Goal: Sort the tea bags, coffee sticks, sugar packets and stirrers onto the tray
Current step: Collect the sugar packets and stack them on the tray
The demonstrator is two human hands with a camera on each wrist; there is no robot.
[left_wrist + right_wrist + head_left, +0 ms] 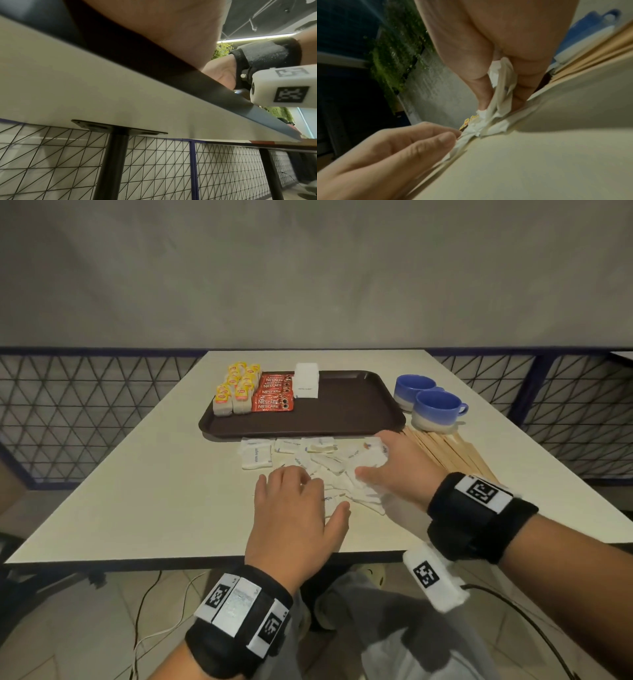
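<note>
On the brown tray (346, 419) stand yellow tea bags (236, 390), red coffee sticks (274, 397) and a stack of white sugar packets (307, 380), side by side at its left end. Loose sugar packets (257, 454) lie scattered on the table in front of the tray. My right hand (371, 463) grips a bunch of them between thumb and fingers (501, 86). My left hand (308, 491) lies palm down on the heap, loosely bent fingertips (448, 136) touching packet edges. Wooden stirrers (448, 455) lie in a pile to the right of my right hand.
Two blue and white cups (436, 405) stand right of the tray, behind the stirrers. The tray's right half is bare. The white table (137, 491) ends at a front edge just behind my wrists. A wire mesh fence (85, 412) runs behind the table.
</note>
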